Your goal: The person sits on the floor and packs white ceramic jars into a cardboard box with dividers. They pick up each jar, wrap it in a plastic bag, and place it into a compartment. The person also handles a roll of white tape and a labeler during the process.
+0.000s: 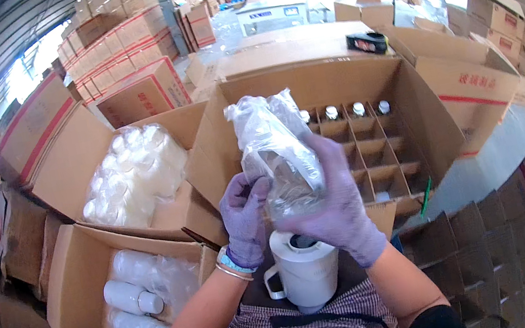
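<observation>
In front of my chest I hold a crumpled clear plastic bag (276, 144) upright; what it contains is hard to make out. Purple-grey gloves cover both hands. My left hand (244, 220) is closed, pinching the bag's lower left side between thumb and fingers. Along the right side of the bag lies my right hand (341, 203), curved round it with the thumb underneath and blurred by motion. Just below the hands, at my lap, stands a white jug-like container (308, 272) with a side handle and a dark round opening.
Ahead is an open carton (413, 183) with cardboard dividers and several capped bottles at its back. To the left, one carton holds bagged white bottles (137, 168); a nearer one holds wrapped white containers (133, 296). A tape roll (367, 43) lies on cardboard behind. Dividers (474, 246) stand right.
</observation>
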Available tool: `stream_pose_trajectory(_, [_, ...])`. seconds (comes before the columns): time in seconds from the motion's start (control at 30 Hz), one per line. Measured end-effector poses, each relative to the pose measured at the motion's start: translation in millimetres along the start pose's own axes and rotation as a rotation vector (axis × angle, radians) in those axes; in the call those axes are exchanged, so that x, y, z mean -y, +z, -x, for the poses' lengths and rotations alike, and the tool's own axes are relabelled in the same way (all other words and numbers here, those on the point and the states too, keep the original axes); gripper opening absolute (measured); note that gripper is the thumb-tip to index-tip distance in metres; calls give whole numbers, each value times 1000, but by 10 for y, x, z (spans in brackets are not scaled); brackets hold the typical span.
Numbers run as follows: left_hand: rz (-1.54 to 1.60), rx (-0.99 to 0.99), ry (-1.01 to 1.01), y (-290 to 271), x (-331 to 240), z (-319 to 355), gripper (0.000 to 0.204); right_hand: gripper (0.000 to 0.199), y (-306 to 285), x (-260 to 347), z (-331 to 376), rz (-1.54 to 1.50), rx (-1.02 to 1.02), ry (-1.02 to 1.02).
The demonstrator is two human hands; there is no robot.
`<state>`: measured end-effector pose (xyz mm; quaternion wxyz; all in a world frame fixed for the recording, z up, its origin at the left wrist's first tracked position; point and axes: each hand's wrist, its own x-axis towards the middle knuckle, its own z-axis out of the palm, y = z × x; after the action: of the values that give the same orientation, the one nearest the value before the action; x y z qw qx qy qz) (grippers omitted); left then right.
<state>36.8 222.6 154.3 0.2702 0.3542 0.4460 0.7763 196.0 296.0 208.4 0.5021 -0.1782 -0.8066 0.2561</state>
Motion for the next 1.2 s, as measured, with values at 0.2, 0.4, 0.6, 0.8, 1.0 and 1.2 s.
stream_pose_trajectory(0.2, [516,154,-574,47,-426,49,27,16,85,-1488,273,200,-17,244])
stream_pose_trajectory(0.4, [-890,597,-10,-1143,497,-21,22,16,200,-1781,1107,153,193,47])
stream_pose_trajectory(0.6, [-794,393,129,-1055,76,1316,16,12,-426,-422,1487,-278,201,15])
stream_pose_trajectory(0.8, [-785,550,235,-929,-189,1557,13,8,-646,159,1791,-646,98,272])
stream_pose_trajectory(1.0, [-920,1034,492,-1300,-279,1536,44,8,-822,-38,1826,-367,402,-142])
stream_pose_trajectory(1.2, [-783,766,244,-1038,-119,1410,28,23,-573,-173,2033,128,664,-255])
